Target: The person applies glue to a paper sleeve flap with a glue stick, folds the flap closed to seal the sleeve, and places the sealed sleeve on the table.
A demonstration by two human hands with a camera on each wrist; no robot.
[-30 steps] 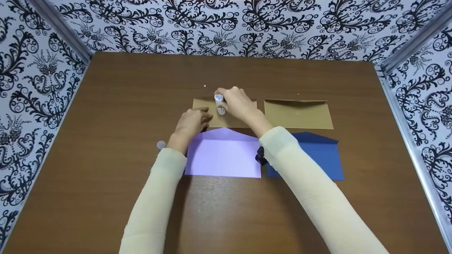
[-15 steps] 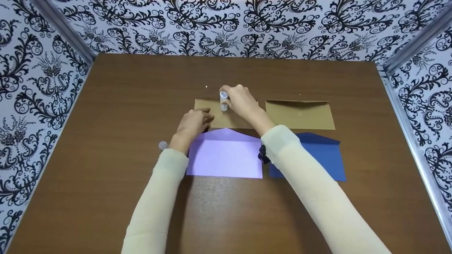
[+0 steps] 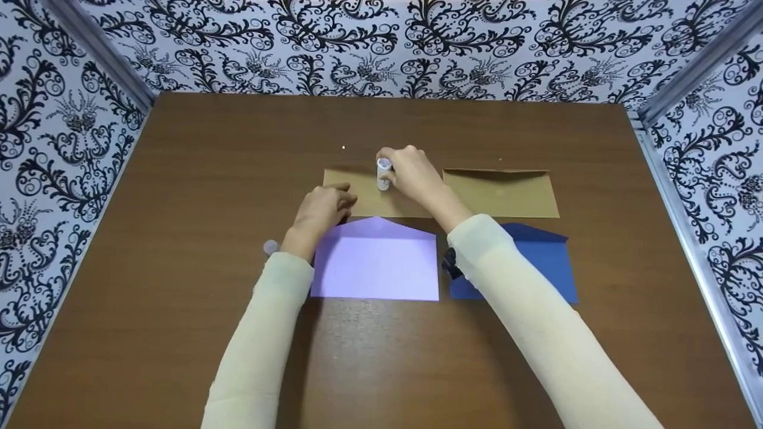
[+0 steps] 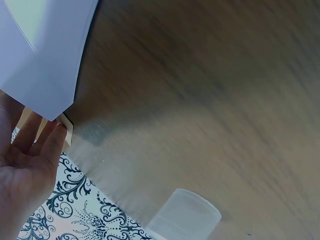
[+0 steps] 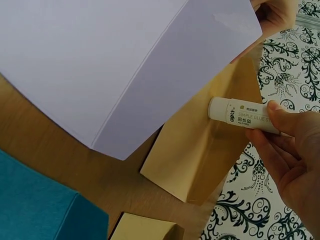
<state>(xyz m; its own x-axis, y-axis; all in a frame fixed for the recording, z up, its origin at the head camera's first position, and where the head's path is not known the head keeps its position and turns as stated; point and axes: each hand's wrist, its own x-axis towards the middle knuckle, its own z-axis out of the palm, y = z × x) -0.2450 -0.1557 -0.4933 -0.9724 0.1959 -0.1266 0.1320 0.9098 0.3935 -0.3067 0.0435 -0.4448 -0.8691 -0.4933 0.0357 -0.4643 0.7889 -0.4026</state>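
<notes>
My right hand (image 3: pixel 414 173) pinches a white glue stick (image 5: pixel 242 113) between thumb and fingers. It stands upright with its lower end at the back left tan envelope (image 3: pixel 405 205), whose flap is up in the right wrist view. My left hand (image 3: pixel 322 208) rests at that envelope's left side, with extended fingers (image 4: pixel 52 142) touching its edge in the left wrist view. A lilac envelope (image 3: pixel 375 268) lies just in front, overlapping part of the tan one in both wrist views.
Another tan envelope (image 3: pixel 501 193) lies at the back right, with a blue envelope (image 3: pixel 548 262) in front of it, partly under my right sleeve. A translucent whitish cap-like piece (image 3: pixel 271 247) is beside my left wrist. Patterned panels (image 3: pixel 369 47) border the brown table (image 3: pixel 179 238).
My right hand has moved the glue stick a little to the right along the tan envelope. The left hand has stayed at the envelope's left side.
</notes>
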